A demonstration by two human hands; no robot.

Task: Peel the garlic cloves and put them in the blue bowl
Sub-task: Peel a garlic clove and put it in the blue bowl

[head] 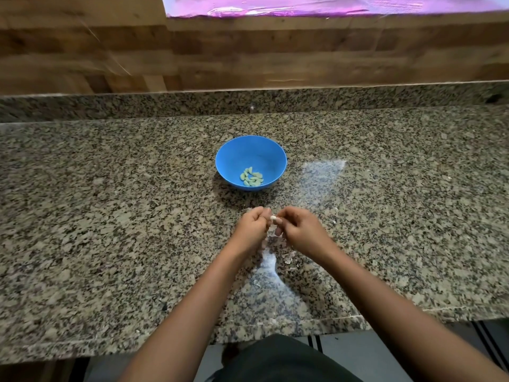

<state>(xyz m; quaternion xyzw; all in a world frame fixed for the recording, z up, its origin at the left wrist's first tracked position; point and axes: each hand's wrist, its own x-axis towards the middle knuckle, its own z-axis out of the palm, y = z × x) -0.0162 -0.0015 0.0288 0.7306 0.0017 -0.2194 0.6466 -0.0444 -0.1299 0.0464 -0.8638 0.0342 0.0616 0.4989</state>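
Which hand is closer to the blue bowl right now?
Left, narrowly. The left hand is straight below the bowl in view, on the person's side; the right hand is level with it but off to the bowl's right. Both pinch one clove.

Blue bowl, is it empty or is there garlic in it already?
Not empty. A small cluster of peeled cloves lies on the bottom of the blue bowl, and most of its inside is bare.

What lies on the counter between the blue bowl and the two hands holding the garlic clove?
In the head view, only bare speckled granite countertop, shadowed by the round blue plastic bowl, separates it from the left hand and right hand.
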